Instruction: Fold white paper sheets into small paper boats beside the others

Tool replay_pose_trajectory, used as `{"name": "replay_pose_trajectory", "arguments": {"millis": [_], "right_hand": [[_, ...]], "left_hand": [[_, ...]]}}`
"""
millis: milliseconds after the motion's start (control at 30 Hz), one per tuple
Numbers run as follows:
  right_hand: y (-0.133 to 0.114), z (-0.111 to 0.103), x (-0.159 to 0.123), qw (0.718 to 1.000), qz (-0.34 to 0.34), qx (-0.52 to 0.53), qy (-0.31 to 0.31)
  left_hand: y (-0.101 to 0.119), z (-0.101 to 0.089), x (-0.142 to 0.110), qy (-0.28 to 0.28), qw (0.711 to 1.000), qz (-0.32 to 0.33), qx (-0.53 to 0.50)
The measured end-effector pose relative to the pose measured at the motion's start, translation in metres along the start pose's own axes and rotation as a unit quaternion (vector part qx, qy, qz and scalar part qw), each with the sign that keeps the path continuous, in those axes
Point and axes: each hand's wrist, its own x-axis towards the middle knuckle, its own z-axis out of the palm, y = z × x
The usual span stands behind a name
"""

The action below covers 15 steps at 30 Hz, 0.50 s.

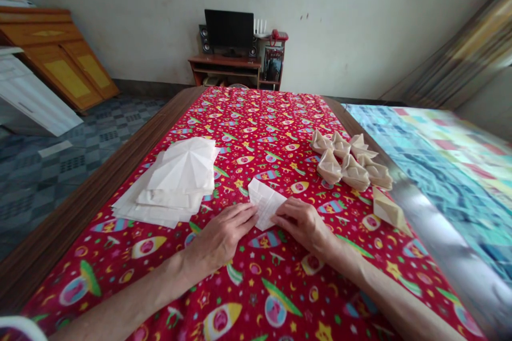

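A small sheet of folded white paper [267,203] with crease lines lies on the red patterned cloth between my two hands. My left hand [234,228] has its fingers closed together on the paper's left edge. At the lower right corner of the same paper, my right hand [306,224] pinches it, thumb and bent fingers together. To the left rests a pile of creased white paper sheets [182,173]. On the right stand several folded paper boat-like pieces [354,171], stacked in groups. Nearer to me than these lies one pale yellowish folded paper piece [388,210].
The red tablecloth [276,303] with rockets covers a long brown table [92,205]. Along the right side is a bed with a blue and patchwork cover [420,154]. A monitor [230,30] on a desk stands beyond the far end; an orange cabinet [64,58] is at left.
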Motion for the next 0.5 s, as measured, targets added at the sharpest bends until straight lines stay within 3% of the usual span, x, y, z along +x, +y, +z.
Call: {"name": "replay_pose_trajectory", "arguments": {"millis": [233,500], "right_hand": [[0.004,0.010,0.008,0.993,0.077,-0.079,0.030],[0.003,0.012,0.008,0.988,0.099,-0.116,0.034]], "left_hand": [[0.001,0.000,0.001,0.004,1.000,-0.006,-0.026],[0.002,0.001,0.000,0.014,0.999,-0.009,-0.030]]}}
